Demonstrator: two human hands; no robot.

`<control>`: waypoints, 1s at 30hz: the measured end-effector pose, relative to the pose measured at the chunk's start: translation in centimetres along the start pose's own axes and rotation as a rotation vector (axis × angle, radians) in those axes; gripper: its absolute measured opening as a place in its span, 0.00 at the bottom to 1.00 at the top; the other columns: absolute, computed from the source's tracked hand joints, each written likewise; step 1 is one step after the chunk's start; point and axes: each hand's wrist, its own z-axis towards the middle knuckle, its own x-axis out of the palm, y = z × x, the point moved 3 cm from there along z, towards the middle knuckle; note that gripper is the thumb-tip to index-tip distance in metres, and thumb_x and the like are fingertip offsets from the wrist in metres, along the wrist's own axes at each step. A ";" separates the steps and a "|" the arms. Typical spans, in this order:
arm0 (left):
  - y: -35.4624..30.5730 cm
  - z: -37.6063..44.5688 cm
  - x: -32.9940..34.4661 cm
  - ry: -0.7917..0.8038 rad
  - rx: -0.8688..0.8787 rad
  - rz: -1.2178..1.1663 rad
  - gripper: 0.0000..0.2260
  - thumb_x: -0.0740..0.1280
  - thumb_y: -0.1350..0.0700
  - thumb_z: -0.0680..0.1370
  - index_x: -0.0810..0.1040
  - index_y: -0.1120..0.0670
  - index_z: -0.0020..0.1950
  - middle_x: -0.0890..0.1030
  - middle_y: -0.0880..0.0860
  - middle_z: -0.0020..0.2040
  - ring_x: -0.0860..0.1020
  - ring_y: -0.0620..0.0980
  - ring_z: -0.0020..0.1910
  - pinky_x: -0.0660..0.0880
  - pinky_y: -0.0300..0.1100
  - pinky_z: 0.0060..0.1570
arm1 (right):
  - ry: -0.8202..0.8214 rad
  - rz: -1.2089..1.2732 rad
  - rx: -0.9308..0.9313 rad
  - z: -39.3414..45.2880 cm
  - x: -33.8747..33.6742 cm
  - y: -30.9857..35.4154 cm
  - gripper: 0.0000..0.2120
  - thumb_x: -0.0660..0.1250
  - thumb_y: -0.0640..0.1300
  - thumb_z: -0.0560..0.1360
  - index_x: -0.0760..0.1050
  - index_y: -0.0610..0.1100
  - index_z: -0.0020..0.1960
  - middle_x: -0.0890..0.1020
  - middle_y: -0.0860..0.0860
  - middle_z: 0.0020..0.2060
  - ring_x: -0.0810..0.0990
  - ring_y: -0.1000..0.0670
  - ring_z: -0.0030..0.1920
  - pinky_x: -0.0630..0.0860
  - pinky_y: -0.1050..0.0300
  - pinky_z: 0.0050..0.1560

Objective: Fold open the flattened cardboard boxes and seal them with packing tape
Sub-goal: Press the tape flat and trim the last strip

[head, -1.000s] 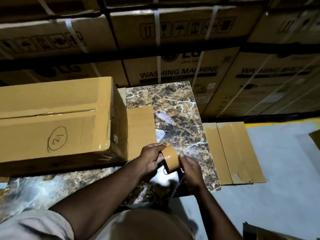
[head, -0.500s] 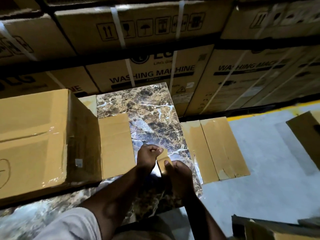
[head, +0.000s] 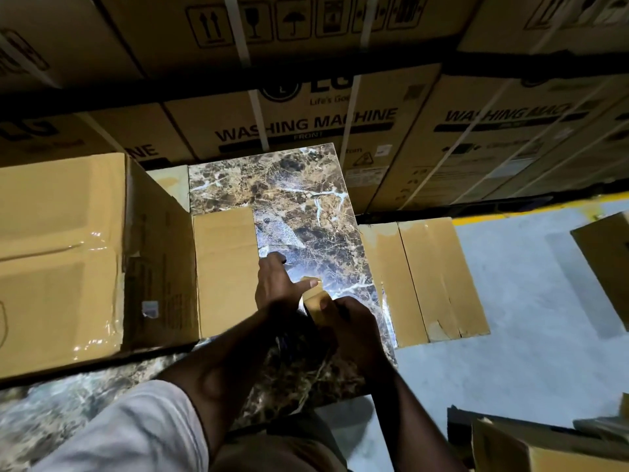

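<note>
A brown roll of packing tape (head: 313, 298) is between my hands over the marbled table (head: 299, 199). My right hand (head: 350, 321) grips the roll from the near side. My left hand (head: 277, 284) has its fingers spread, the thumb lying against the roll's far edge. To the left stands a taped cardboard box (head: 68, 253) with a loose flap (head: 224, 267) lying flat on the table. A flattened cardboard box (head: 425, 277) sticks out past the table's right edge.
Stacked washing-machine cartons (head: 306, 124) wall off the far side. The grey floor (head: 510, 318) with a yellow line lies to the right. Another cardboard box (head: 606, 264) stands at the right edge, and more cardboard (head: 544, 447) is at the lower right.
The camera has swung right and closer. My left hand has opened, its fingers spreading beside the roll, while my right hand keeps hold of the tape.
</note>
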 end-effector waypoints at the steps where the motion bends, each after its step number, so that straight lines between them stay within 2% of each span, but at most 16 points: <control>1: -0.1 0.2 -0.1 0.008 0.015 0.014 0.29 0.80 0.42 0.70 0.69 0.51 0.61 0.69 0.48 0.57 0.72 0.52 0.58 0.71 0.49 0.48 | 0.002 0.005 0.005 -0.1 0.0 0.2 0.25 0.66 0.68 0.80 0.70 0.53 0.32 0.74 0.56 0.30 0.72 0.57 0.31 0.66 0.60 0.35; 3: -0.1 0.5 -0.2 -0.015 0.059 0.042 0.21 0.76 0.43 0.75 0.70 0.51 0.57 0.67 0.48 0.54 0.74 0.54 0.58 0.66 0.46 0.46 | 0.002 -0.002 0.011 -0.3 -0.1 0.3 0.28 0.64 0.70 0.79 0.69 0.50 0.32 0.71 0.56 0.29 0.69 0.56 0.30 0.65 0.57 0.34; 5: 0.1 0.5 0.0 -0.030 0.081 0.057 0.19 0.73 0.41 0.76 0.70 0.51 0.55 0.66 0.48 0.53 0.74 0.55 0.58 0.65 0.46 0.45 | -0.003 -0.023 0.010 -0.5 0.0 0.2 0.30 0.62 0.71 0.79 0.68 0.47 0.34 0.70 0.55 0.29 0.67 0.56 0.30 0.66 0.53 0.36; 8: 0.1 0.8 0.5 0.031 0.125 0.167 0.31 0.73 0.29 0.69 0.68 0.51 0.55 0.67 0.50 0.55 0.71 0.53 0.55 0.70 0.49 0.44 | -0.005 -0.017 0.041 -0.5 0.1 -0.1 0.31 0.63 0.72 0.79 0.69 0.45 0.36 0.72 0.54 0.30 0.70 0.55 0.31 0.70 0.52 0.37; 10: -0.2 1.4 0.5 0.051 0.116 0.261 0.38 0.73 0.26 0.66 0.69 0.54 0.60 0.69 0.54 0.59 0.73 0.57 0.57 0.75 0.53 0.46 | 0.005 -0.016 0.059 -0.6 0.2 0.1 0.31 0.63 0.72 0.78 0.70 0.44 0.37 0.74 0.54 0.31 0.71 0.55 0.32 0.72 0.52 0.38; 12: -0.4 1.9 0.5 0.061 0.093 0.278 0.41 0.74 0.27 0.66 0.69 0.56 0.63 0.69 0.56 0.62 0.73 0.60 0.59 0.76 0.55 0.48 | -0.007 -0.006 0.051 -0.7 0.3 0.0 0.28 0.66 0.68 0.79 0.70 0.45 0.37 0.74 0.54 0.32 0.71 0.56 0.32 0.71 0.54 0.37; 14: -0.4 1.9 0.8 0.059 0.096 0.226 0.36 0.76 0.30 0.68 0.71 0.55 0.60 0.69 0.56 0.61 0.73 0.60 0.58 0.76 0.55 0.50 | -0.034 0.047 0.056 -0.8 0.3 -0.2 0.24 0.68 0.65 0.79 0.71 0.47 0.36 0.75 0.55 0.32 0.71 0.58 0.32 0.70 0.57 0.37; 17: 0.3 1.3 0.5 0.037 0.140 0.091 0.20 0.78 0.43 0.73 0.72 0.53 0.47 0.68 0.54 0.54 0.73 0.59 0.51 0.71 0.49 0.46 | -0.098 0.130 0.097 -1.3 0.8 -0.4 0.19 0.70 0.61 0.79 0.75 0.48 0.39 0.78 0.57 0.32 0.73 0.59 0.32 0.71 0.55 0.38; 20: 0.9 0.9 -0.9 0.122 0.171 0.002 0.09 0.74 0.58 0.78 0.74 0.53 0.48 0.69 0.52 0.51 0.76 0.59 0.50 0.68 0.45 0.47 | -0.171 0.128 0.121 -1.9 1.1 -0.2 0.15 0.68 0.61 0.80 0.79 0.49 0.48 0.83 0.56 0.39 0.78 0.59 0.37 0.75 0.53 0.44; 22: 0.9 -0.2 -2.6 0.178 0.199 -0.107 0.06 0.69 0.62 0.79 0.75 0.51 0.49 0.74 0.53 0.51 0.79 0.59 0.49 0.73 0.46 0.48 | -0.271 -0.004 0.048 -2.8 1.0 0.7 0.16 0.66 0.63 0.80 0.79 0.52 0.57 0.83 0.57 0.49 0.80 0.57 0.50 0.77 0.52 0.52; 24: 0.7 -2.3 -4.9 0.213 0.221 -0.239 0.07 0.68 0.61 0.80 0.77 0.49 0.51 0.79 0.53 0.48 0.80 0.57 0.45 0.75 0.45 0.43 | -0.389 -0.070 -0.075 -4.3 0.9 2.6 0.15 0.67 0.59 0.81 0.78 0.52 0.62 0.81 0.56 0.57 0.77 0.53 0.59 0.75 0.52 0.58; 27: 0.4 -6.5 -9.1 0.265 0.286 -0.408 0.06 0.68 0.59 0.82 0.79 0.48 0.55 0.81 0.48 0.49 0.81 0.52 0.48 0.78 0.44 0.48 | -0.479 0.052 -0.315 -7.1 1.4 7.6 0.09 0.66 0.49 0.81 0.80 0.50 0.60 0.82 0.56 0.56 0.77 0.51 0.60 0.75 0.53 0.59; 30: 0.6 -10.2 -14.2 0.293 0.360 -0.524 0.07 0.69 0.57 0.83 0.80 0.44 0.55 0.84 0.44 0.50 0.83 0.48 0.51 0.80 0.48 0.51 | -0.444 0.233 -0.467 -9.8 3.1 13.0 0.06 0.67 0.43 0.82 0.82 0.48 0.56 0.83 0.55 0.52 0.82 0.50 0.56 0.78 0.52 0.55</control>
